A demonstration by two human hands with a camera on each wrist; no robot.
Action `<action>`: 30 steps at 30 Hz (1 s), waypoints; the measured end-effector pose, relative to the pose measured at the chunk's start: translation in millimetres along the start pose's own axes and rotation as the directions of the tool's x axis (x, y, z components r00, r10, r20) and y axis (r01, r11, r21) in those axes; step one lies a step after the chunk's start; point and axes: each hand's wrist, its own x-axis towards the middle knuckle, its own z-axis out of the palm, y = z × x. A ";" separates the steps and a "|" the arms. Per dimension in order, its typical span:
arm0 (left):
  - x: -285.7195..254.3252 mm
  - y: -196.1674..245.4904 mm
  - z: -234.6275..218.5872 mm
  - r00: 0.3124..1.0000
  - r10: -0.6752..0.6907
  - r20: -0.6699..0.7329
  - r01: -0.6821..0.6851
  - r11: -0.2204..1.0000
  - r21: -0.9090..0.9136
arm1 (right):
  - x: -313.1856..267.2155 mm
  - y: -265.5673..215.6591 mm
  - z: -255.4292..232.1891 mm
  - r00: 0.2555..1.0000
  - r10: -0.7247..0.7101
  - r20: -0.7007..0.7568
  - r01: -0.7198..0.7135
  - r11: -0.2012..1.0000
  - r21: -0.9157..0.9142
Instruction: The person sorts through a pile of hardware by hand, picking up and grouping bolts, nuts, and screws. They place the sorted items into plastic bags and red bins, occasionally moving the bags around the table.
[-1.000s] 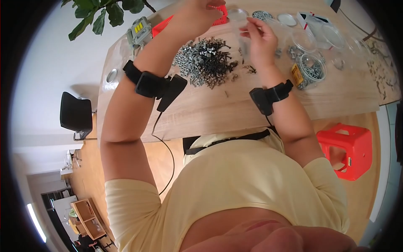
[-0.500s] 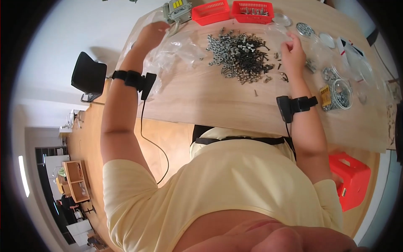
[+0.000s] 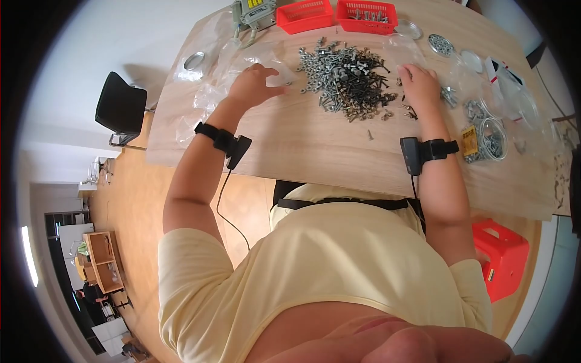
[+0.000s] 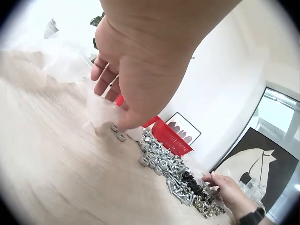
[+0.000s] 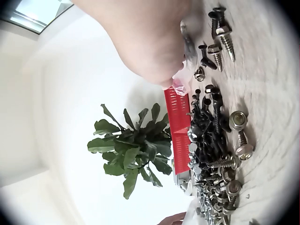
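Loose nuts, bolts and screws form a pile (image 3: pixel 345 78), silvery on the left and black on the right. My left hand (image 3: pixel 257 85) hovers left of it by crumpled clear bags (image 3: pixel 263 57), thumb and fingers spread and holding nothing. Small nuts (image 4: pixel 118 133) lie below the left thumb in the left wrist view. My right hand (image 3: pixel 422 89) is low at the pile's right side, fingers bent, beside a clear bag (image 3: pixel 407 47). In the right wrist view, clear plastic (image 5: pixel 180 87) shows by its partly hidden fingers; whether they grip it I cannot tell.
Behind the pile are two red baskets (image 3: pixel 304 16), (image 3: pixel 366 17), the right one holding bolts, and a grey device (image 3: pixel 254 13). Rightward are a round tray of hardware (image 3: pixel 440 45), lids (image 3: pixel 471 59) and a clear jar (image 3: pixel 492 139). A loose screw (image 3: pixel 370 135) lies in front.
My left hand has left the red baskets, passed by the grey device and come back toward the pile's left side. My right hand has lowered slightly, its fingers more bent.
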 end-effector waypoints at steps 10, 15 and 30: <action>-37.7 -17.6 3.0 0.951 0.262 -0.166 -0.288 0.944 -0.161 | -3.4 -12.3 -10.4 0.982 0.188 0.006 -0.178 0.941 -0.287; -60.1 -46.4 -1.7 0.856 0.493 -0.153 -0.501 0.865 -0.012 | -4.9 -10.0 -5.5 0.978 0.105 -0.182 -0.145 0.963 -0.227; -31.7 25.8 24.5 0.993 -0.115 -0.034 0.115 0.993 0.015 | -18.3 -18.3 -73.0 0.710 0.157 0.687 -0.333 0.934 0.131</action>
